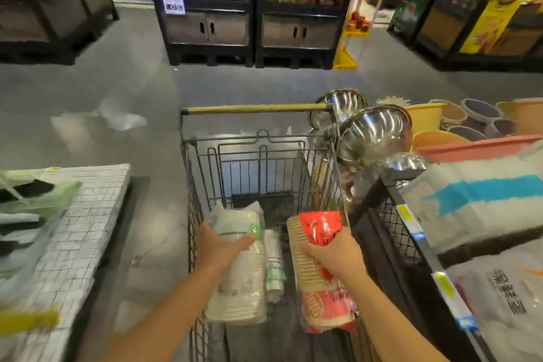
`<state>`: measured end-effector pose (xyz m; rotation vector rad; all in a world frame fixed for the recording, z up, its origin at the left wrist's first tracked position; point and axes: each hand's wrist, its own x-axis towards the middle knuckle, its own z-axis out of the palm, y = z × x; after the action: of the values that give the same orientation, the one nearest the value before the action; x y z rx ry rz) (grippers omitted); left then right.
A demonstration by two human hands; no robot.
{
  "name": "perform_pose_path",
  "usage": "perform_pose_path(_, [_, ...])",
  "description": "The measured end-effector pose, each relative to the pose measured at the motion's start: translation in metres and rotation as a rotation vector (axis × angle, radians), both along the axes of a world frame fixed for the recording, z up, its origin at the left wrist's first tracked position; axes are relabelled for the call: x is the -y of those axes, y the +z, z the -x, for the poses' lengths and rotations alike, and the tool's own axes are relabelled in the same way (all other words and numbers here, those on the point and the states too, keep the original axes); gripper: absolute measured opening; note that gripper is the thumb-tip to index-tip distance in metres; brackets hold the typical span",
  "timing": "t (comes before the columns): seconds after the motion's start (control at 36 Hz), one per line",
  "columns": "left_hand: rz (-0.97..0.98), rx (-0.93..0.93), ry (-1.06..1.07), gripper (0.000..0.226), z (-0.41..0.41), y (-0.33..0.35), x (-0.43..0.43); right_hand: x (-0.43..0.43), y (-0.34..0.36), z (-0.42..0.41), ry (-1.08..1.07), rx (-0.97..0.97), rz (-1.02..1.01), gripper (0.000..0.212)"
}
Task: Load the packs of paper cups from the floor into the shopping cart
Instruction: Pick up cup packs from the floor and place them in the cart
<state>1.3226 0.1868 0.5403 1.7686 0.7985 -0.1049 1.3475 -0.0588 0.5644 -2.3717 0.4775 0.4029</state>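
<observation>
Paper-cup packs: 2 in hand, both inside the outline of the shopping cart (192, 214). The left hand (219, 247) grips the white pack (238, 282), green print, fingers curled over its upper half. The right hand (335, 256) grips the red-wrapped pack (318, 300) of brown cups round its middle. Hands apart, roughly level. Cannot tell whether either pack touches the cart floor. 1 slim pack (273, 258) lies in the cart between the 2 hands. Steel bowls (373, 132) ahead of the right hand.
</observation>
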Motion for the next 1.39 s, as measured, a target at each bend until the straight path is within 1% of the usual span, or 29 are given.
perform_pose_path(0.08, [-0.023, -0.055, 0.012, 0.109, -0.031, -0.038, 0.005, -0.010, -0.043, -0.038, 0.008, -0.056, 0.012, 0.101])
perform_pose_path(0.19, [-0.058, -0.145, 0.018, 0.116, -0.072, -0.100, 0.008, -0.025, -0.107, -0.083, 0.018, -0.142, 0.047, 0.104])
perform_pose_path(0.28, [-0.077, -0.173, -0.008, 0.112, -0.098, -0.148, 0.009, -0.031, -0.155, -0.108, 0.014, -0.159, 0.087, 0.113])
perform_pose_path(0.33, [-0.066, -0.186, -0.016, 0.115, -0.111, -0.178, 0.007, -0.031, -0.188, -0.121, 0.007, -0.191, 0.107, 0.121])
perform_pose_path(0.39, [-0.088, -0.219, 0.014, 0.116, -0.120, -0.203, 0.005, -0.031, -0.219, -0.130, -0.003, -0.239, 0.149, 0.122])
perform_pose_path(0.47, [-0.072, -0.242, 0.069, 0.109, -0.130, -0.230, 0.006, -0.031, -0.262, -0.137, -0.055, -0.279, 0.184, 0.123])
perform_pose_path(0.56, [-0.049, -0.256, 0.077, 0.113, -0.131, -0.247, 0.008, -0.033, -0.296, -0.132, -0.055, -0.342, 0.196, 0.127])
perform_pose_path(0.61, [-0.033, -0.269, 0.063, 0.110, -0.127, -0.251, 0.009, -0.033, -0.309, -0.127, -0.081, -0.361, 0.194, 0.132])
perform_pose_path(0.69, [-0.018, -0.304, 0.028, 0.121, -0.124, -0.241, 0.004, -0.033, -0.309, -0.125, -0.079, -0.384, 0.152, 0.140])
perform_pose_path(0.75, [-0.051, -0.347, -0.032, 0.129, -0.124, -0.224, 0.000, -0.032, -0.295, -0.125, -0.042, -0.401, 0.125, 0.140])
perform_pose_path(0.81, [-0.102, -0.370, -0.124, 0.136, -0.124, -0.201, -0.005, -0.030, -0.269, -0.128, 0.004, -0.379, 0.109, 0.128])
perform_pose_path(0.83, [-0.133, -0.376, -0.177, 0.130, -0.123, -0.185, -0.007, -0.029, -0.253, -0.130, 0.038, -0.361, 0.109, 0.120])
perform_pose_path(0.92, [-0.246, -0.365, -0.386, 0.094, -0.125, -0.132, -0.012, -0.027, -0.190, -0.138, 0.165, -0.304, 0.120, 0.093])
perform_pose_path(0.94, [-0.285, -0.367, -0.469, 0.091, -0.127, -0.112, -0.013, -0.026, -0.168, -0.140, 0.213, -0.289, 0.130, 0.085])
perform_pose_path(1.0, [-0.356, -0.340, -0.658, 0.094, -0.132, -0.069, -0.013, -0.024, -0.118, -0.141, 0.312, -0.259, 0.181, 0.086])
perform_pose_path(1.03, [-0.388, -0.305, -0.730, 0.085, -0.134, -0.046, -0.012, -0.021, -0.091, -0.139, 0.351, -0.244, 0.216, 0.085])
perform_pose_path(1.06, [-0.431, -0.272, -0.794, 0.071, -0.137, -0.020, -0.009, -0.019, -0.061, -0.136, 0.369, -0.209, 0.242, 0.075])
perform_pose_path(1.08, [-0.493, -0.228, -0.856, 0.060, -0.137, 0.006, -0.004, -0.016, -0.033, -0.131, 0.365, -0.186, 0.267, 0.062])
perform_pose_path(1.11, [-0.565, -0.183, -0.918, 0.063, -0.136, 0.031, 0.000, -0.011, -0.006, -0.121, 0.356, -0.169, 0.289, 0.054])
perform_pose_path(1.14, [-0.639, -0.137, -0.971, 0.073, -0.133, 0.058, 0.006, -0.005, 0.021, -0.109, 0.339, -0.144, 0.306, 0.053])
perform_pose_path(1.17, [-0.695, -0.096, -1.011, 0.083, -0.129, 0.083, 0.013, 0.000, 0.046, -0.094, 0.322, -0.121, 0.317, 0.058])
perform_pose_path(1.19, [-0.733, -0.054, -1.053, 0.087, -0.123, 0.106, 0.020, 0.007, 0.071, -0.077, 0.294, -0.101, 0.331, 0.064])
perform_pose_path(1.22, [-0.760, 0.001, -1.105, 0.087, -0.115, 0.130, 0.028, 0.012, 0.096, -0.056, 0.268, -0.071, 0.346, 0.066])
perform_pose_path(1.28, [-0.808, 0.124, -1.169, 0.079, -0.094, 0.171, 0.048, 0.025, 0.141, -0.010, 0.195, -0.014, 0.388, 0.061])
perform_pose_path(1.33, [-0.872, 0.279, -1.226, 0.072, -0.066, 0.211, 0.072, 0.038, 0.182, 0.040, 0.074, 0.051, 0.406, 0.052])
perform_pose_path(1.39, [-0.937, 0.370, -1.308, 0.065, -0.032, 0.243, 0.098, 0.054, 0.212, 0.091, -0.028, 0.084, 0.426, 0.051])
